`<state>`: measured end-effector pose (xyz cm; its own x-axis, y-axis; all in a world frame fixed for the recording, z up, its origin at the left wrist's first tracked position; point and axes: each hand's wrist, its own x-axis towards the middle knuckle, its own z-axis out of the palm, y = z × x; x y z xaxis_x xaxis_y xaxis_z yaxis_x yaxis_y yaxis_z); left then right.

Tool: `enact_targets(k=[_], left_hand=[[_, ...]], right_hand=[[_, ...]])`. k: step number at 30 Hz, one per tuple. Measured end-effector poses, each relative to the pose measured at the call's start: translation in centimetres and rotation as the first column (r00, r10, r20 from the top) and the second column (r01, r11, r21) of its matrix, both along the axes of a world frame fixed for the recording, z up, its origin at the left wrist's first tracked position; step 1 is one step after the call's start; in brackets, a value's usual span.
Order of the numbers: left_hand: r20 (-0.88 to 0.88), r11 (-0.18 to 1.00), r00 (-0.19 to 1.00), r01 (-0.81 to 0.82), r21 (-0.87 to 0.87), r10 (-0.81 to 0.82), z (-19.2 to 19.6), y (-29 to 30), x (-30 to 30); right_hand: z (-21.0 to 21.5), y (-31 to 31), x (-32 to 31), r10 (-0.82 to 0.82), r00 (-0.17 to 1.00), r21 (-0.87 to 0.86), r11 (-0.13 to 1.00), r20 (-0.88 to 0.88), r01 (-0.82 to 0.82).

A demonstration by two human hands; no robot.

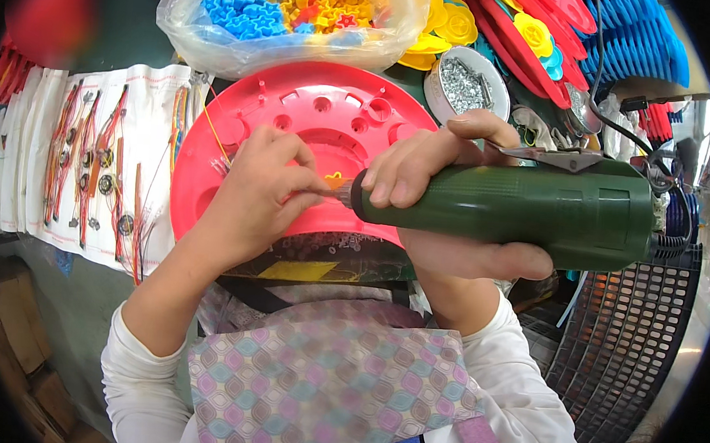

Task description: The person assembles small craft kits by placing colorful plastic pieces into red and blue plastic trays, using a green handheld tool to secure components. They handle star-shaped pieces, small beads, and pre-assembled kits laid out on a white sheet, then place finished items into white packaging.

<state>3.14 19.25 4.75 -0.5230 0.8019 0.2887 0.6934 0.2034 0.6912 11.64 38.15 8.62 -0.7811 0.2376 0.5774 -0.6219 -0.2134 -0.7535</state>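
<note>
A clear plastic bag (183, 35) holds blue, yellow and red star-shaped pieces (242, 8), near yellow flower-shaped parts (458, 23). Leftward, wired round components (106, 184) lie on white sheets (158, 121) above cardboard boxes (21, 313). Rightward are blue ribbed parts (651, 45) and a black perforated crate (615, 334).

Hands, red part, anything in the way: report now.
Right hand gripping green power driver. Left hand at its tip end. Red round part beneath, partly hidden by hands. Plastic bag at its far edge.

Bright scene; edges bent, dark; upper-left blur.
</note>
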Motion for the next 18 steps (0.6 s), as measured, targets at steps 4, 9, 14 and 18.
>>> enact_targets(k=[4, 9, 14, 18], left_hand=[[0.020, 0.998, 0.999, -0.042, -0.043, 0.042, -0.2, 0.2, -0.1], [-0.106, 0.998, 0.993, -0.058, 0.026, 0.060, -0.3, 0.7, 0.0], [-0.157, 0.985, 0.975, -0.166, -0.044, 0.157, -1.3, 1.2, 0.6], [-0.188, 0.984, 0.968, -0.175, -0.035, 0.165, -1.8, 1.4, 0.4]], right_hand=[[0.7, -0.1, 0.8, -0.093, 0.976, 0.111, 0.991, 0.198, 0.072], [1.9, -0.8, 1.0, -0.172, 0.923, 0.167, 0.979, 0.343, 0.121], [2.3, -0.6, 0.5, -0.184, 0.871, 0.267, 0.962, 0.457, 0.063], [1.6, -1.2, 0.0, -0.128, 0.888, 0.188, 0.981, 0.442, 0.048]])
